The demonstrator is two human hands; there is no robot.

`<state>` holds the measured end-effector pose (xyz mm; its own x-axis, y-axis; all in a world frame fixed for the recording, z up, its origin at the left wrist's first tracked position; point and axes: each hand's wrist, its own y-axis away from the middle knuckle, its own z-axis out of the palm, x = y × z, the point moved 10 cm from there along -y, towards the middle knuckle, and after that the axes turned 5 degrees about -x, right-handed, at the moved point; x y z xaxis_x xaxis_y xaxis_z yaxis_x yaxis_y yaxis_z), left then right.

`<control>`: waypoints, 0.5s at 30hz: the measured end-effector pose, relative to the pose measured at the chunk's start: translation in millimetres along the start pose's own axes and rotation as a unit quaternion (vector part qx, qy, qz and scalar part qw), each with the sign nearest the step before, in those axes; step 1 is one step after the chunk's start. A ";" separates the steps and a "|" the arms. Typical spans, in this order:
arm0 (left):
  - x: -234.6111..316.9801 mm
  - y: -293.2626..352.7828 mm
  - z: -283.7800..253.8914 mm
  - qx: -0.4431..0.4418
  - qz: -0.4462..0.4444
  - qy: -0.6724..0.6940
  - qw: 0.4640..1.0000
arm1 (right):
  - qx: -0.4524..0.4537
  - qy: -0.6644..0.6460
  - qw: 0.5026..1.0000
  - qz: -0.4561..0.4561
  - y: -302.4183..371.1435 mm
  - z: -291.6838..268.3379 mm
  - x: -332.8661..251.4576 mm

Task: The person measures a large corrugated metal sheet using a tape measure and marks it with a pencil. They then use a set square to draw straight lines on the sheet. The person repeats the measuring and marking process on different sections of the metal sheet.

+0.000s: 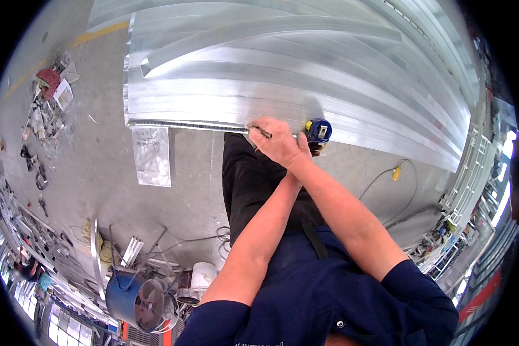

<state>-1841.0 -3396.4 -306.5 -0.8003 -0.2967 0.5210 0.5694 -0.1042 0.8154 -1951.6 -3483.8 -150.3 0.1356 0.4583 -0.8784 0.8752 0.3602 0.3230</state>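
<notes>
Mid-frame, the right hand (275,142) had fingers clamped on a slim tool (264,133); the tape measure (319,131) sat just right (the left hand (303,142), mostly hidden, I couldn't read). Measuring seemed underway; next called for a steady blade (184,124).

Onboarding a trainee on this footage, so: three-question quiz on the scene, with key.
1. True or false: the forearms cross.
2. Name the blue-and-yellow tool at the partly hidden left hand.
3. What holds the slim pen-like tool? A) left hand; B) right hand; C) neither.

Key: 1. True. 2. Tape measure. 3. B.
</notes>
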 end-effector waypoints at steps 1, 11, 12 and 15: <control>-5.3 5.4 8.8 -0.039 -0.021 0.086 0.995 | 0.012 -0.025 0.999 0.031 1.5 -1.7 7.9; -25.9 39.8 30.8 -0.136 -0.104 0.541 0.823 | 0.005 0.016 0.994 0.107 8.2 -23.6 26.7; -23.3 40.0 31.0 -0.143 -0.087 0.539 0.825 | 0.005 0.021 0.994 0.109 8.5 -24.4 26.3; -16.3 37.3 29.8 -0.158 -0.055 0.540 0.825 | 0.020 0.033 0.995 0.087 8.5 -27.4 24.7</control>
<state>-1812.2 -3367.2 -277.0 -0.3133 -0.9237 -0.2204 0.6612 -0.3788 0.6476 -1953.6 -3447.1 -159.6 0.2573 0.5633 -0.7851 0.8592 0.2385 0.4527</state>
